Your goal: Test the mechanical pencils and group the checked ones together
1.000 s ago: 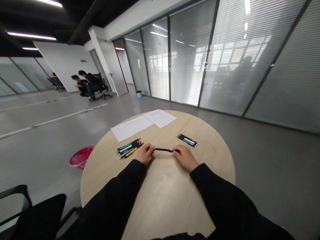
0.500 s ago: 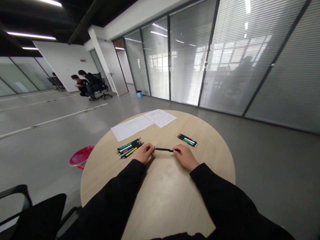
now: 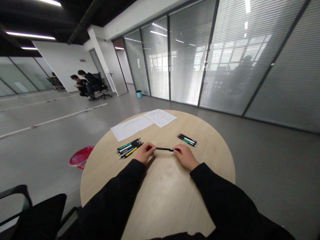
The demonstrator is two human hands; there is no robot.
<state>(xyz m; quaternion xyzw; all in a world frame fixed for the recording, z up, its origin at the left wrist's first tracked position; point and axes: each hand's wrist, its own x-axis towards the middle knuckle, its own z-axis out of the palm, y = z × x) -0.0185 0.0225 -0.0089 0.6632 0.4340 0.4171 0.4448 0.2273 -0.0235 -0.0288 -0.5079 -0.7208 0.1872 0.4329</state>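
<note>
A black pen [image 3: 163, 149] is stretched level between my two hands, just above the round table. My left hand [image 3: 145, 152] is closed in a pinch at the pen's left end. At the other end, the fingers of my right hand [image 3: 185, 156] are closed around the pen and hide its tip. Close to my left hand lies a group of several pens [image 3: 129, 148] with black, green, white, blue and yellow barrels. A smaller group of pens [image 3: 187, 140], black, white and green, rests beyond my right hand.
Two printed sheets of paper [image 3: 132, 127] lie at the far side of the wooden table [image 3: 165, 200]. A red basket [image 3: 81, 156] stands on the floor at left, near a black chair [image 3: 42, 216]. Two people [image 3: 87, 83] sit or crouch in the background.
Both hands and the pen stay almost in place. The left fingertips have shifted very slightly at the pen's end; the loose pens have not moved.
</note>
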